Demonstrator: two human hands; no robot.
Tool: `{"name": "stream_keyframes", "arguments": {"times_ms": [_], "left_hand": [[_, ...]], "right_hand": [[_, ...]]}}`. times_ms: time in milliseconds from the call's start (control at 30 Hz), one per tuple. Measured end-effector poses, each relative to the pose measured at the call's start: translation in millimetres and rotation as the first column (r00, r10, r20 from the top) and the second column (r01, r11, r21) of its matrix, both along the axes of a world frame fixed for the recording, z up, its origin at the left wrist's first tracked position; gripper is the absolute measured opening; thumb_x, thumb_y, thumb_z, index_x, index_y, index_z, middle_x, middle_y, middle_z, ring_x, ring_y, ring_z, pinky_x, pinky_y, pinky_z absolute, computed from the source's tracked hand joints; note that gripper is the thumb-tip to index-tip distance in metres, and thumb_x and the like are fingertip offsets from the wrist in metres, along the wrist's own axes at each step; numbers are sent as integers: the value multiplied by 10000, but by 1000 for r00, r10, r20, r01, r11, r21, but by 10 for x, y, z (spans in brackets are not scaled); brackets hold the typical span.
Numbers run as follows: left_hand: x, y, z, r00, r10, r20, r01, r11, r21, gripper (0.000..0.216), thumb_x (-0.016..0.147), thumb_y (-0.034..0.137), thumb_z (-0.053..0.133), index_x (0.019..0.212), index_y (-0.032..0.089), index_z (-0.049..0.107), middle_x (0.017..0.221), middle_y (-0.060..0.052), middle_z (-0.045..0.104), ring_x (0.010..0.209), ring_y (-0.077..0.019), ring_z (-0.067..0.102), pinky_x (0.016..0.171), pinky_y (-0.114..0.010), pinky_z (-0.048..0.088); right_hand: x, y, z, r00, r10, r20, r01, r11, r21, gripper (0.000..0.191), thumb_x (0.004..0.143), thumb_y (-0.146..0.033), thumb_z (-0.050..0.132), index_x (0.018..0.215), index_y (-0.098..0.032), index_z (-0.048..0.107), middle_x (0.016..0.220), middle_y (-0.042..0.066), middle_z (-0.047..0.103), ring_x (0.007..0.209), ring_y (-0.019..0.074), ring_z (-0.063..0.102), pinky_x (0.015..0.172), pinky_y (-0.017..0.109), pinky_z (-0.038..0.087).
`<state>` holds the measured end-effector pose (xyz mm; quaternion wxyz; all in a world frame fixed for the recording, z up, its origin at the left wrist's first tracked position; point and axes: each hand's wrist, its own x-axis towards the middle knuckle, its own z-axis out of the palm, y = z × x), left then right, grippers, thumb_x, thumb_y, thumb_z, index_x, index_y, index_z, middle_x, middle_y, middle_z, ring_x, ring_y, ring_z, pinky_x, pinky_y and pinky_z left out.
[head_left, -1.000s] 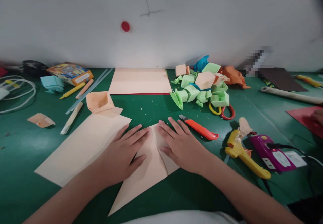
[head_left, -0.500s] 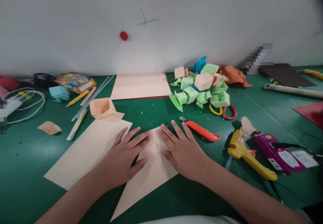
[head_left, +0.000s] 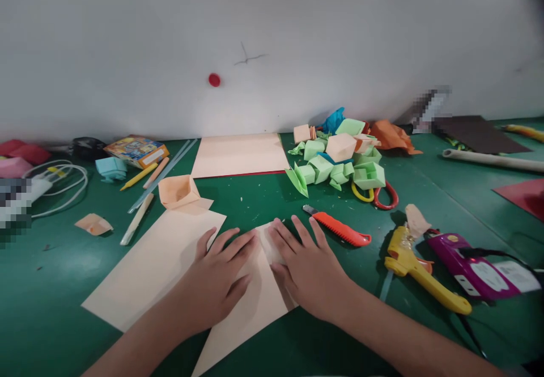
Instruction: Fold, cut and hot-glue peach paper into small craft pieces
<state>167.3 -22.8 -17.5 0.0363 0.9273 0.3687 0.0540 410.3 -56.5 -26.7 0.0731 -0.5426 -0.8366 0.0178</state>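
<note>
A peach sheet of paper (head_left: 250, 320) with a folded-over part lies in front of me on the green table. My left hand (head_left: 219, 278) rests on its left side, fingers spread and fingertips near the top corner. On the folded part at the right, my right hand (head_left: 308, 266) lies flat with its fingers apart, covering much of the fold. Partly under my left hand and forearm is another peach sheet (head_left: 153, 266). Beyond that sheet sits a folded peach paper box (head_left: 178, 191). An orange utility knife (head_left: 342, 229) lies just past my right hand.
Folded paper pieces (head_left: 335, 156) are heaped at the back right, beside scissors (head_left: 386, 197). A yellow glue gun (head_left: 419, 272) and a purple power strip (head_left: 471, 266) lie right. A peach stack (head_left: 240, 156) lies by the wall, crayons (head_left: 139, 177) and white cable (head_left: 80, 187) left.
The view has tilted up slightly, so everything sits lower in the picture. Both hands stay on the folded paper in nearly the same pose.
</note>
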Motion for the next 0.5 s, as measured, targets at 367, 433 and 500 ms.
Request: {"name": "stream_keyframes", "arguments": {"times_ms": [367, 433, 500], "left_hand": [[-48, 44, 24, 1000, -19, -24, 19, 1000, -19, 540, 1016, 353, 450, 1551, 297, 407, 1592, -37, 461, 1415, -342, 410, 1179, -584, 206], [-51, 54, 22, 1000, -21, -23, 21, 999, -27, 550, 1018, 378, 450, 1560, 302, 392, 1593, -34, 460, 1419, -346, 410, 1178, -586, 206], [-54, 63, 20, 1000, -21, -19, 20, 999, -34, 567, 1019, 391, 453, 1573, 303, 369, 1594, -36, 460, 1426, -349, 405, 1177, -586, 203]], "right_hand": [[172, 129, -26, 993, 118, 9, -118, 993, 13, 621, 1068, -544, 290, 1614, -247, 296, 1660, 8, 317, 1526, 421, 230, 1202, 722, 164], [210, 159, -23, 990, 140, 17, -140, 990, 14, 634, 1065, -563, 289, 1617, -252, 282, 1665, 11, 305, 1528, 415, 230, 1205, 721, 163], [234, 181, -22, 988, 155, 24, -155, 988, 10, 647, 1063, -579, 276, 1620, -250, 269, 1672, 9, 287, 1531, 414, 221, 1207, 720, 160]]}}
